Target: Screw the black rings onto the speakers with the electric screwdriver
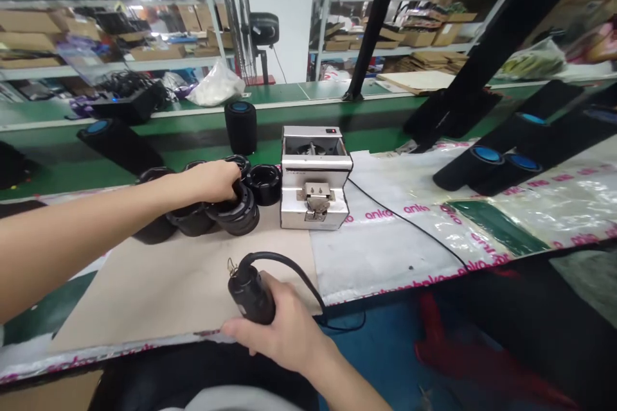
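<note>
My left hand (218,181) reaches over a group of hollow black cylindrical housings, its fingers closed on the rim of the nearest black housing (236,215). The fingertips are hidden inside it. Other black housings (193,218) stand close by on the left, and one more (263,183) is behind it to the right. In my right hand (292,331) is a black corded electric screwdriver (251,295), held above the front edge of the tan board (159,289). Its cable loops off to the right, and its lower end is hidden. A silver screw feeder (315,202) stands right of the housings.
Black cylinders with blue ends lie at right (470,167); another (241,128) stands behind the housings. White printed wrap (385,237) covers the right bench, crossed by a black cable. Slanted black posts (373,32) rise behind. Shelves with cartons (29,29) line the back.
</note>
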### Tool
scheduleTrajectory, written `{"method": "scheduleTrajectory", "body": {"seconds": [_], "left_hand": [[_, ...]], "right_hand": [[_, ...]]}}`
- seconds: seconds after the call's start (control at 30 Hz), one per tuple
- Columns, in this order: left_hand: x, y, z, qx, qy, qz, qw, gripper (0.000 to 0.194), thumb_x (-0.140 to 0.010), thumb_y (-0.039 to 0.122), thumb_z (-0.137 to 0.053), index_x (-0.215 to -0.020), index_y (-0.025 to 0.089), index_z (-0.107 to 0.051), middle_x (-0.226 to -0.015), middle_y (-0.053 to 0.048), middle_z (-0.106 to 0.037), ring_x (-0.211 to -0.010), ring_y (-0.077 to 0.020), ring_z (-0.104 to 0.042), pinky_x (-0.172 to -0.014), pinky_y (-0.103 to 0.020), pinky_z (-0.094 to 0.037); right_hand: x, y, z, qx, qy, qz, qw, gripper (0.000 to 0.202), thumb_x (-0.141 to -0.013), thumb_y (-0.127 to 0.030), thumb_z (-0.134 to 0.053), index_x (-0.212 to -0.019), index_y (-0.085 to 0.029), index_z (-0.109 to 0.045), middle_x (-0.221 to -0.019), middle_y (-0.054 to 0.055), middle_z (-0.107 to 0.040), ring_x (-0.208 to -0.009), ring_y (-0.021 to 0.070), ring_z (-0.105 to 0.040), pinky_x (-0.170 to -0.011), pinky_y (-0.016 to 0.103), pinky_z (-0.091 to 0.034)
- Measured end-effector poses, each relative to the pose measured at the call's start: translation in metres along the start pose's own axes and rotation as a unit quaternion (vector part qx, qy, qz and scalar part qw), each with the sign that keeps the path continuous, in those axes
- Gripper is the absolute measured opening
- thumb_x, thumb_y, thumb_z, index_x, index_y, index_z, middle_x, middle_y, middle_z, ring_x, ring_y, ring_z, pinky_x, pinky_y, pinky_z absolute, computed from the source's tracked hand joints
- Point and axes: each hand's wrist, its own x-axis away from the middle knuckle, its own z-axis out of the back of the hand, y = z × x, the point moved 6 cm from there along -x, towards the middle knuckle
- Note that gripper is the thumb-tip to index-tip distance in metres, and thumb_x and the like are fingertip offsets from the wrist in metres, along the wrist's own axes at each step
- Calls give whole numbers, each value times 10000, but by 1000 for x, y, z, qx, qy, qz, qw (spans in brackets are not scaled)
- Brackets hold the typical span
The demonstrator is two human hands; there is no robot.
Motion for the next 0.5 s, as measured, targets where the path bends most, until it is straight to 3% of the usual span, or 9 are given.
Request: {"method": "scheduleTrajectory", "body": {"seconds": [0.17,0.3,0.5], "left_hand": [[-2,-5,-3,30,3,-7,1000,291,-731,244,-722,-1007,237,-811,-961,-109,-819,-870,-332,-763,-657,-337,-488],[2,-10,6,52,31,-23,998,335,-757,318,-780,-1084,244,-791,-970,-104,-804,-880,-338,-750,-668,-348,-469],[24,-11,29,133,99,-47,985,305,-735,294,-843,-1028,269,-764,-997,-45,-809,-913,-282,-749,-702,-320,-475]], "right_hand": [[1,8,2,3,17,-23,1000,610,-678,-606,-976,-1053,-229,-676,-952,27,-689,-1008,255,-697,-828,288,-529],[0,8,2,10,28,-1,1000,571,-682,-575,-989,-1008,-218,-685,-949,31,-707,-1015,254,-700,-869,302,-544],[-2,46,5,2,24,-47,999,619,-721,-605,-980,-1108,-221,-689,-986,94,-733,-890,286,-746,-700,313,-608]]}}
